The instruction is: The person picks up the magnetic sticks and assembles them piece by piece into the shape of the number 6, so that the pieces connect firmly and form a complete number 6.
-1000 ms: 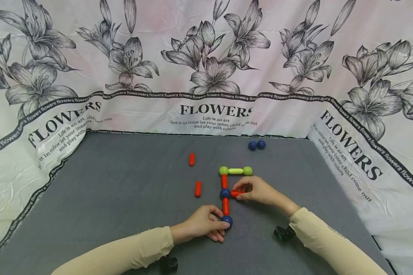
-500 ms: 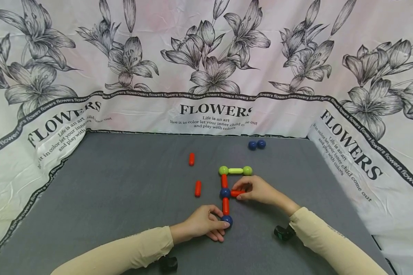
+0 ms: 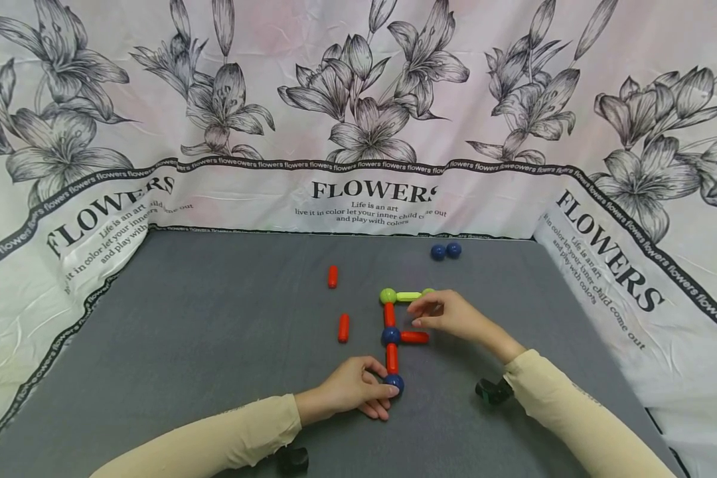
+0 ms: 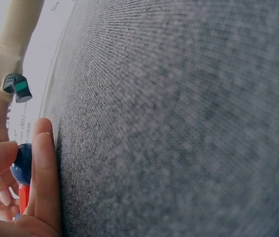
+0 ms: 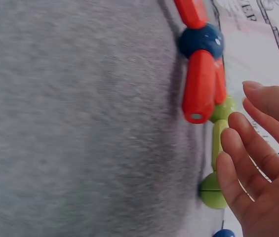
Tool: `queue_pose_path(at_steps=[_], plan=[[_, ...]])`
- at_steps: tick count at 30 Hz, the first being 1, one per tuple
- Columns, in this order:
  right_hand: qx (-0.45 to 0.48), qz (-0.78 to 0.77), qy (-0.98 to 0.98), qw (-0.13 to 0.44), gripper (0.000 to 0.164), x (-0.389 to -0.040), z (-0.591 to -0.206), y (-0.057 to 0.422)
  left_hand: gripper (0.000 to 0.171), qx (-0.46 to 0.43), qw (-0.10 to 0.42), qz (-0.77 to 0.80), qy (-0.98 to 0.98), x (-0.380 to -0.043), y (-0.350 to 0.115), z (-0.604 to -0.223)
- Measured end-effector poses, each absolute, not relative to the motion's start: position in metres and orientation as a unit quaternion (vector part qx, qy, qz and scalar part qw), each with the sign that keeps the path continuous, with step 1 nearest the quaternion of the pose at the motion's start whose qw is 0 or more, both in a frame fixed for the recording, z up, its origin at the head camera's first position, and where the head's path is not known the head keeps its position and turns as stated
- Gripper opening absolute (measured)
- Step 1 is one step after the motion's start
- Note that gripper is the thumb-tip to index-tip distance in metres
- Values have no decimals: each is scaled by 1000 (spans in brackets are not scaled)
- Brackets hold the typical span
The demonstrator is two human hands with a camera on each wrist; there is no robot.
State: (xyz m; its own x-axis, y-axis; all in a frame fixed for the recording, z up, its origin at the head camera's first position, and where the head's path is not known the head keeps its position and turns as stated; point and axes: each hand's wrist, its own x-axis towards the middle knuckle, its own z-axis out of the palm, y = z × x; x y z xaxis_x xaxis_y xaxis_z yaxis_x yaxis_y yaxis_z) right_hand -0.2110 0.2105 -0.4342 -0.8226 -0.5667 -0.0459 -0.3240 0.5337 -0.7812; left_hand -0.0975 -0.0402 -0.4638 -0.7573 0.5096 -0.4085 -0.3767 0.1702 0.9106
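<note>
My left hand pinches the near blue ball between thumb and fingers. From that ball a red rod runs away to the middle blue ball. Another red rod links the middle ball to a green ball, which a green rod joins to a second green ball, partly hidden in the head view. A side red rod sticks out to the right from the middle ball, its outer end bare. Above it my right hand hovers, fingers loosely bent and holding nothing.
Two loose red rods, a farther one and a nearer one, lie left of the joined pieces. A pair of blue balls sits near the back edge of the grey table. Flower-printed cloth stands behind.
My right hand has let go of the side red rod and risen away from it toward the green pieces. The rod stays on the middle blue ball; my left hand keeps its place.
</note>
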Motion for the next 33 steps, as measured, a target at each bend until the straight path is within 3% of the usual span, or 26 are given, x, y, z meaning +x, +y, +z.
queue_pose_path(at_steps=[15, 33], plan=[[-309, -389, 856, 141, 28, -237, -412, 163, 32, 50, 344, 651, 675, -96, -39, -465], [-348, -345, 848, 203, 34, -309, -401, 87, 32, 60, 335, 650, 679, -96, -40, -467]])
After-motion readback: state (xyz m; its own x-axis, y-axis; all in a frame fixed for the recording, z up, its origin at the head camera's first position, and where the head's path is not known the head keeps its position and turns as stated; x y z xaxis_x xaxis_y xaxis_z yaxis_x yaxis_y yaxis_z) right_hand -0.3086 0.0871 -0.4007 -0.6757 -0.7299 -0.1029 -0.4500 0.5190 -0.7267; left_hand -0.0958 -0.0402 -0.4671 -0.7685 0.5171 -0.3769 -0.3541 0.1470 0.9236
